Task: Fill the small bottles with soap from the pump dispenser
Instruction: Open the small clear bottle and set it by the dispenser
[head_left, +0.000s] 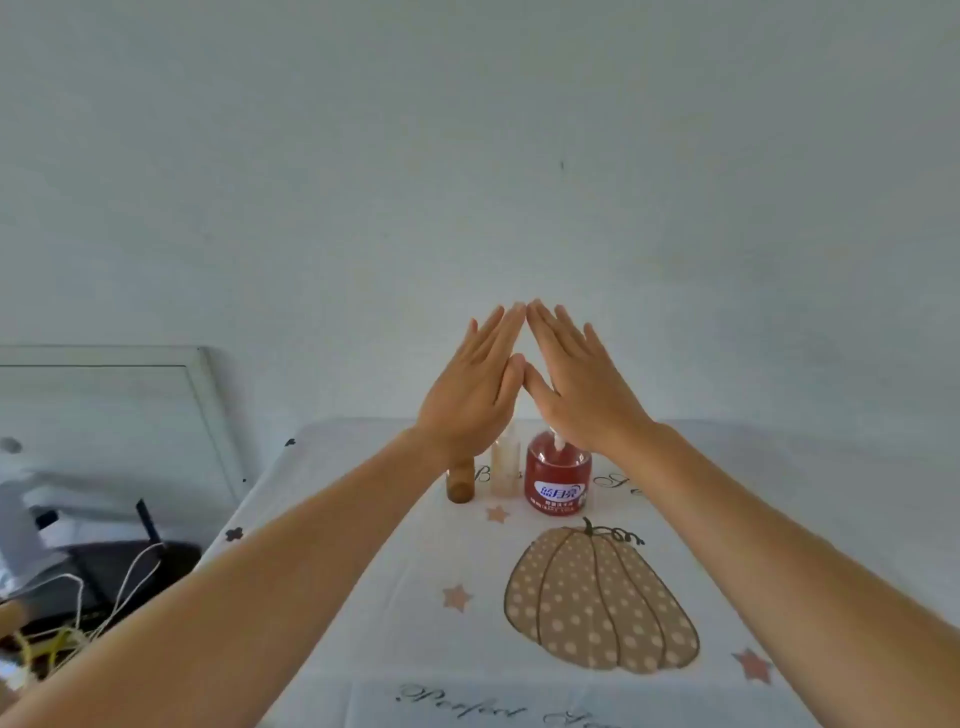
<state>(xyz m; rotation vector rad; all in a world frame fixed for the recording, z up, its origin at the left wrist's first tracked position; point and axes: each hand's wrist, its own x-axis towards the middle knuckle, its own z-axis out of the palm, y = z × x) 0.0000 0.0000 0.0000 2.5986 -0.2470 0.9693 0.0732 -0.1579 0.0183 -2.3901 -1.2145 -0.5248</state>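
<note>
Your left hand (470, 389) and right hand (584, 387) are held flat, fingertips meeting, above the pump dispenser (557, 478) and small bottles (505, 470). Those stand near the table's (405, 665) far edge, with open cloth nearer you.

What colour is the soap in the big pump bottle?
Red, in the pump bottle; head view.

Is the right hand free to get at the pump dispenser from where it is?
Probably yes. The right hand is open, holds nothing and is raised in front of the red pump dispenser, hiding its top; nothing else appears to stand between them.
</note>
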